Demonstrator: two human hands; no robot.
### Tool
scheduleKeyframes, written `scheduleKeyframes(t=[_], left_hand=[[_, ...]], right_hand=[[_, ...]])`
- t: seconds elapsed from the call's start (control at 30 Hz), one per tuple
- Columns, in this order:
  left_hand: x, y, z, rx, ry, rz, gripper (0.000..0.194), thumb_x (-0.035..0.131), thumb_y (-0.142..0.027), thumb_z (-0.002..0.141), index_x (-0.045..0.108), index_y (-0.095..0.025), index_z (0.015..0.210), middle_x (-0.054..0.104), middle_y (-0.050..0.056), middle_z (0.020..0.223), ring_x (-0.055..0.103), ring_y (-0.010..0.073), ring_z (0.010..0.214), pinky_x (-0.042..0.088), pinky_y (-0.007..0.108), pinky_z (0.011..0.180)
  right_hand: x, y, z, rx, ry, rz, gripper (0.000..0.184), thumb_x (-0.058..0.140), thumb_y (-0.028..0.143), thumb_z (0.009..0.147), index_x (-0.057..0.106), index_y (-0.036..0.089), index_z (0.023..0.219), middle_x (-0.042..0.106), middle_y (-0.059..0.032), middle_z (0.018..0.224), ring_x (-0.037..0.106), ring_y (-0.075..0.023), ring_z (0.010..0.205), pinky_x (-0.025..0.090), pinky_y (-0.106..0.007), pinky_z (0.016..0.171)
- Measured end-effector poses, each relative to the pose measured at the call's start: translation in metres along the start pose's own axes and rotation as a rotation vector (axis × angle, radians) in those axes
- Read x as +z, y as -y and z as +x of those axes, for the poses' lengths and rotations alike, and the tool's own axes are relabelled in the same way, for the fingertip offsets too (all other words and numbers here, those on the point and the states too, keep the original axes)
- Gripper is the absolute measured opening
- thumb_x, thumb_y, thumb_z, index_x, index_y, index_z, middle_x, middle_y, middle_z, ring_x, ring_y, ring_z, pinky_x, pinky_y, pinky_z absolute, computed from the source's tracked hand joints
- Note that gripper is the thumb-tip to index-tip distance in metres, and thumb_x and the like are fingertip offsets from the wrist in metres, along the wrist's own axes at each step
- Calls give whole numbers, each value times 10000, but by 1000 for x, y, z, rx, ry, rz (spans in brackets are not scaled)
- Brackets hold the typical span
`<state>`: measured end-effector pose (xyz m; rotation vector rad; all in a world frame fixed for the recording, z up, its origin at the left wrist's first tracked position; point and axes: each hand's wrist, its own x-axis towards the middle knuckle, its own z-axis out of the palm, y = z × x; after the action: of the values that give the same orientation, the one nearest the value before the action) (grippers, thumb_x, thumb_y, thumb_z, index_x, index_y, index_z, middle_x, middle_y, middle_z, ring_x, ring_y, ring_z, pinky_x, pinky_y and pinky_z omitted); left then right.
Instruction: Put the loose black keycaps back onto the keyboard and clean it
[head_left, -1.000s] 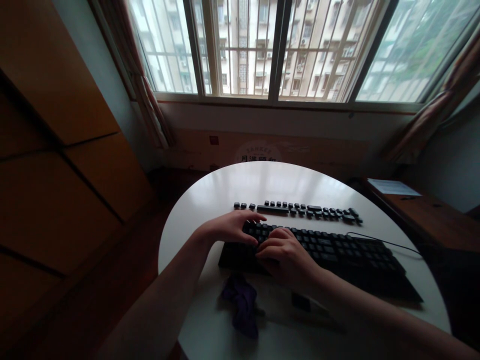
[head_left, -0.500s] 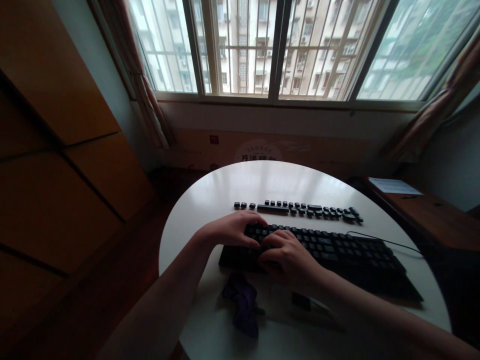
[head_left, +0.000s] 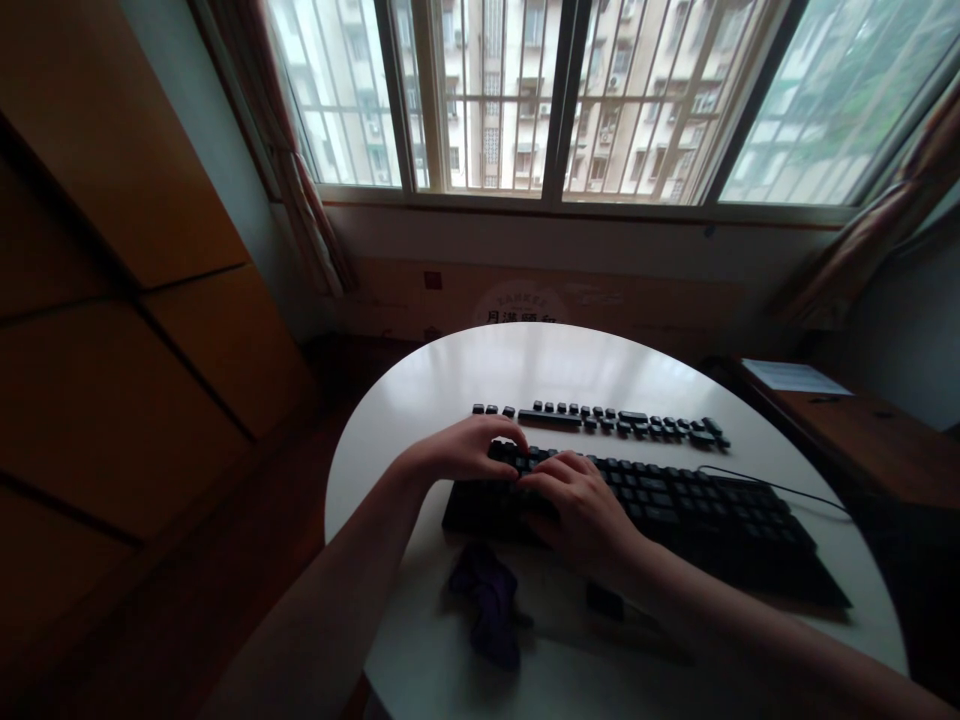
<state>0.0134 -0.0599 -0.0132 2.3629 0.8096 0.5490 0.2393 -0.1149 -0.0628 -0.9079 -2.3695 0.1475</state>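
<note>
A black keyboard (head_left: 660, 505) lies at a slant on the round white table (head_left: 525, 360). Over its left end, my left hand (head_left: 472, 447) arches with thumb and forefinger apart, around the upper left keys. My right hand (head_left: 574, 492) is beside it, fingers curled down onto the left keys; its thumb and whatever it may pinch are hidden in shadow. Behind the keyboard, loose black keycaps (head_left: 637, 425) stand in two rows, a long bar-shaped keycap (head_left: 551, 416) among them. In front of it lies a crumpled purple cloth (head_left: 487, 605).
A small dark object (head_left: 604, 601) lies under my right forearm, its kind unclear. The keyboard's cable (head_left: 780, 485) runs off to the right. A brown desk (head_left: 862, 430) bearing a paper sheet (head_left: 795, 377) stands at right. Wooden cabinets (head_left: 112, 400) are at left, a barred window ahead.
My left thumb has lifted slightly off my right fingertips, and its forefinger curls more. The right fingers have shifted slightly upward over the keys. The whole view has drifted a little.
</note>
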Motion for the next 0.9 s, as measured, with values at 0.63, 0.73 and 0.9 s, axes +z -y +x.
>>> scheduleKeyframes(t=[0.63,0.73,0.9], left_hand=[[8,-20,0,-46,67,215,546,774,-292,733,618,-240,1253,577,84,1340,523,295,1232,408,450,1066],[11,-24,0,-71,102,275,617,768,-282,718,592,-259,1309,525,84,1415,454,311,1314,342,474,1128],[13,-26,0,-116,144,309,651,749,-245,713,577,-264,1341,465,86,1480,396,311,1370,306,465,1160]], right_hand=[[-46,-20,1,101,-139,284,254,582,188,858,742,229,1051,694,-50,1002,658,-150,874,542,-291,789],[-63,-28,0,98,6,253,258,578,161,837,741,207,1031,672,-48,948,625,-125,784,512,-260,716],[-89,-45,-3,53,297,226,238,594,164,846,740,213,1028,653,-33,904,582,-99,727,456,-217,642]])
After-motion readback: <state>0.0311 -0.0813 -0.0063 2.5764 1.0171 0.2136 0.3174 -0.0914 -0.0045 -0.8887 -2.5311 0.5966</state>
